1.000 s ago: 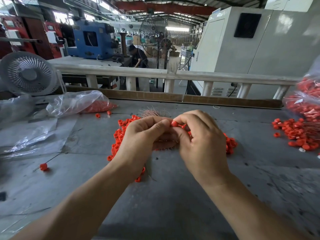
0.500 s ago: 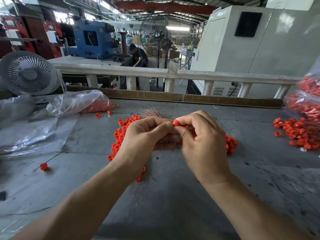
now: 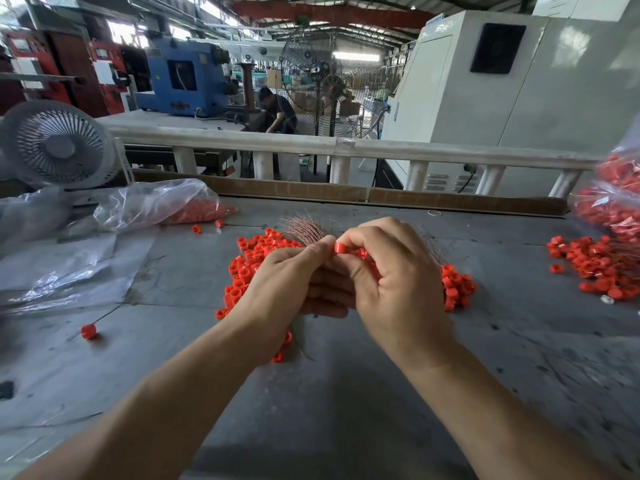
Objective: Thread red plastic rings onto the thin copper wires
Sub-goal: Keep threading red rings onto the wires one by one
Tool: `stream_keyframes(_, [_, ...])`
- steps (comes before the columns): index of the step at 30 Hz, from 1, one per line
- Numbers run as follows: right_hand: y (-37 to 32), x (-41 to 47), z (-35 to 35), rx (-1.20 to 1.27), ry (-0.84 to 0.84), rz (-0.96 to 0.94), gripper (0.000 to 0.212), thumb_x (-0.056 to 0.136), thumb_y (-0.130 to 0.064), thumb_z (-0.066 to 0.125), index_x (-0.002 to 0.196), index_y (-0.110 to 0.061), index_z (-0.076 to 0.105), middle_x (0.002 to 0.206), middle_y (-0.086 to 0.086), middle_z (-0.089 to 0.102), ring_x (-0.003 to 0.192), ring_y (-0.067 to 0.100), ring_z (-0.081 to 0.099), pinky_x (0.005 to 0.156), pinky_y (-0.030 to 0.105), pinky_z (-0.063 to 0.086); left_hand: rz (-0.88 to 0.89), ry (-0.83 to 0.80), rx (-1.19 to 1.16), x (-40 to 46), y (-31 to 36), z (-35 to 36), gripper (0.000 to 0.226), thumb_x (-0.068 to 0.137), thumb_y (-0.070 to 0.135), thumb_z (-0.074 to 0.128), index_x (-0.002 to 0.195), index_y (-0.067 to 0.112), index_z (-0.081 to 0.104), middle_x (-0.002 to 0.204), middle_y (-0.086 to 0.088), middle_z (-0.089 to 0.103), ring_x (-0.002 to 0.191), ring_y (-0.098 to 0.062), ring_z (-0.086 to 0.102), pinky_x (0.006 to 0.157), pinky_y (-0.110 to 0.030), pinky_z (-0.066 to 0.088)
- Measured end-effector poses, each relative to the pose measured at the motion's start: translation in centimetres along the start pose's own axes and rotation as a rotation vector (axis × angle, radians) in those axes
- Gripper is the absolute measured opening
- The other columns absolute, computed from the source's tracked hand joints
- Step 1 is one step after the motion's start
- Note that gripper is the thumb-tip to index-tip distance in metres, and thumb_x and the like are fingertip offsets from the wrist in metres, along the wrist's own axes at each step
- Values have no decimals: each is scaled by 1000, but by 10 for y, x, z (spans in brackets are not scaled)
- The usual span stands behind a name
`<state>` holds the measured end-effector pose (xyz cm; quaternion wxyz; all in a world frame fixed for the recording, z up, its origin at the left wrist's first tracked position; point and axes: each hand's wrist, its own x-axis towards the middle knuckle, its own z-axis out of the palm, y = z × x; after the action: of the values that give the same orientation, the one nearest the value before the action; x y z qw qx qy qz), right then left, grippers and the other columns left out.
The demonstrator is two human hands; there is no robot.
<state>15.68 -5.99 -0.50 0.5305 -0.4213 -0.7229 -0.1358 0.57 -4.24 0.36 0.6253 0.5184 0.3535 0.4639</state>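
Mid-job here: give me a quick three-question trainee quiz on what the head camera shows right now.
1. True or false: the right hand pinches a red ring.
2. What does the left hand hold? A) a bundle of copper wires B) a plastic bag C) nothing
3. Fill in: the lone ring on a wire lies on the table to the person's ____.

Key: 1 true; 2 A; 3 left.

Both hands are held together above the counter (image 3: 346,427), forearms converging. The left hand (image 3: 277,289) is curled; the right hand's (image 3: 398,278) thumb and forefinger are pinched.
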Motion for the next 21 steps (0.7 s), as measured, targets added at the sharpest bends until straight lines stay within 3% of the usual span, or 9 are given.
stream_keyframes(4, [-2,0,-3,20,10,-29,6,96,-17,72,99,-12,73,88,-5,65,80,15,63,66,36,52,-24,-69,-90,3,0,-1,59,88,45,60,112,-8,69,106,-33,71,93,-35,70,80,-41,60])
stream_keyframes(8, [-4,-3,-2,156,-36,9,8,96,-13,71,103,-9,69,90,-5,72,78,15,70,65,38,56,9,-115,-174,4,1,-2,40,99,31,52,112,-2,70,104,-20,74,94,-26,73,78,-31,60])
stream_keyframes(12, [-6,-4,-1,234,-65,51,18,91,-14,75,106,-7,68,98,-6,72,82,11,69,72,35,58,80,-110,-231,5,2,-7,32,98,19,56,117,-6,66,106,-21,69,99,-30,69,86,-36,59])
stream_keyframes(19, [-7,-6,2,303,-88,146,17,91,-12,74,107,-13,67,92,-11,70,81,8,69,70,28,57,149,-59,-243,6,1,-9,26,92,19,67,106,-3,69,96,-19,72,87,-27,72,77,-33,61])
stream_keyframes(21, [-7,-7,3,313,-103,164,19,90,-10,74,108,-14,68,94,-14,71,84,4,69,73,21,56,180,-20,-202,6,2,-9,28,92,21,68,104,-4,69,93,-20,72,82,-27,72,71,-31,60])
